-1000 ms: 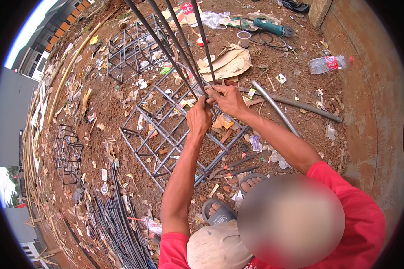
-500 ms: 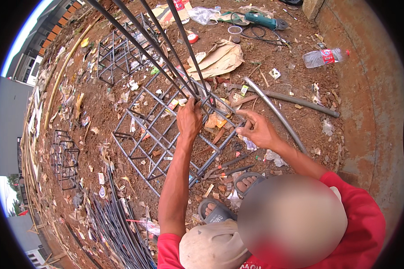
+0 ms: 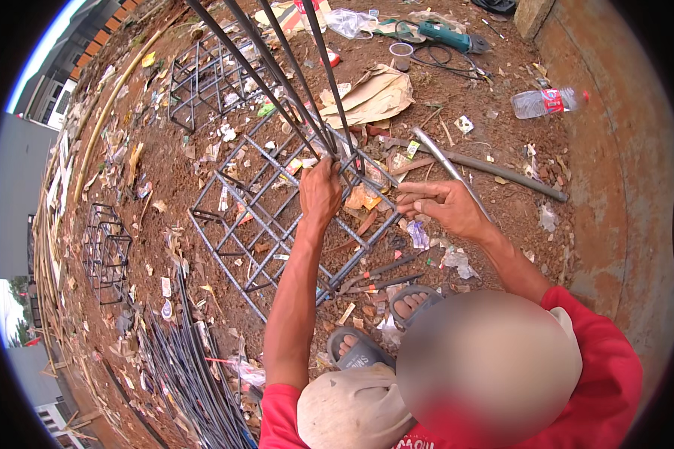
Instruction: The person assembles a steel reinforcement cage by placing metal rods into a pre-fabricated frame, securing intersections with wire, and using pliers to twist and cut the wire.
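Observation:
A square grid of ribbed steel bars (image 3: 258, 215) lies tilted on the dirt in front of me. Several long dark rebar rods (image 3: 299, 97) rise from its far part and lean up to the left. My left hand (image 3: 322, 193) is closed around the foot of these rods where they meet the grid. At the grid's right corner is my right hand (image 3: 451, 212), its fingers stretched out and the thumb below them. Whether its fingertips touch the bar there, I cannot tell. Pincers with orange-marked handles (image 3: 382, 286) lie near my sandals.
Other bent-bar frames stand at the far left (image 3: 206, 82) and left (image 3: 106, 254). A bundle of thin rods (image 3: 195, 374) lies at lower left. Metal pipes (image 3: 502, 170), a plastic bottle (image 3: 544, 103) and a green angle grinder (image 3: 449, 36) with its cable lie rightward, beside a concrete wall (image 3: 606, 150).
My right hand's fingers have straightened and drawn closer together beside the grid corner. My left hand keeps its grip on the rods. The view has shifted slightly.

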Tool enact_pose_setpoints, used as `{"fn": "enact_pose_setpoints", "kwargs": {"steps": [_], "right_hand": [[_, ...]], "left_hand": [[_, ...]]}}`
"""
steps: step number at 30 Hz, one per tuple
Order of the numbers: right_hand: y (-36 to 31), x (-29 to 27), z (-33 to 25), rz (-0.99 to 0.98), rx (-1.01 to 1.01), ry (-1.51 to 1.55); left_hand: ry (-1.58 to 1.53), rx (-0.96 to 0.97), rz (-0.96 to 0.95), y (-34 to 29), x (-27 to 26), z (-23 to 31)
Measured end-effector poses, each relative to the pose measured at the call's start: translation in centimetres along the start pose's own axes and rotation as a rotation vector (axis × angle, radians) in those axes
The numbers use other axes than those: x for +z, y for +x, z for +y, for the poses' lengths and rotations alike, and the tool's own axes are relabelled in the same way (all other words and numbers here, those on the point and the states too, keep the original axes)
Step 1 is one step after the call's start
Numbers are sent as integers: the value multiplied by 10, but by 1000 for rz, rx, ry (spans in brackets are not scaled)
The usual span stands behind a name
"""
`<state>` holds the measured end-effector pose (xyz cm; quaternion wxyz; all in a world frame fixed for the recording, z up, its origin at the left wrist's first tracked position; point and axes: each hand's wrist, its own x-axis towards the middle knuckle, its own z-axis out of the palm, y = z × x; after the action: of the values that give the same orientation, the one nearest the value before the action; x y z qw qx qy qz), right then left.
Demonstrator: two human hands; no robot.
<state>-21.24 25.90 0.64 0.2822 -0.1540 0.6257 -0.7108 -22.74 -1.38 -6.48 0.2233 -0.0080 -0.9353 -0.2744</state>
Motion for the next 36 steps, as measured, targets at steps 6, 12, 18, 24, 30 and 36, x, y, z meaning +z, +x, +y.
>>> {"fn": "enact_pose_setpoints", "kwargs": {"steps": [6, 12, 18, 24, 30, 36], "right_hand": [[23, 10, -15, 209, -399, -997], [75, 42, 28, 105, 82, -1063], [122, 73, 61, 279, 112, -970], [148, 72, 108, 556, -115, -591], [149, 81, 110, 566, 83, -195], [157, 92, 111, 589, 138, -34]], "left_hand": [[-36, -29, -51, 0, -3, 1], [-38, 44, -12, -3, -2, -4], [18, 75, -23, -4, -3, -4], [3, 120, 25, -1, -2, 2], [10, 81, 20, -3, -3, -2], [-35, 55, -31, 0, -7, -4]]}}
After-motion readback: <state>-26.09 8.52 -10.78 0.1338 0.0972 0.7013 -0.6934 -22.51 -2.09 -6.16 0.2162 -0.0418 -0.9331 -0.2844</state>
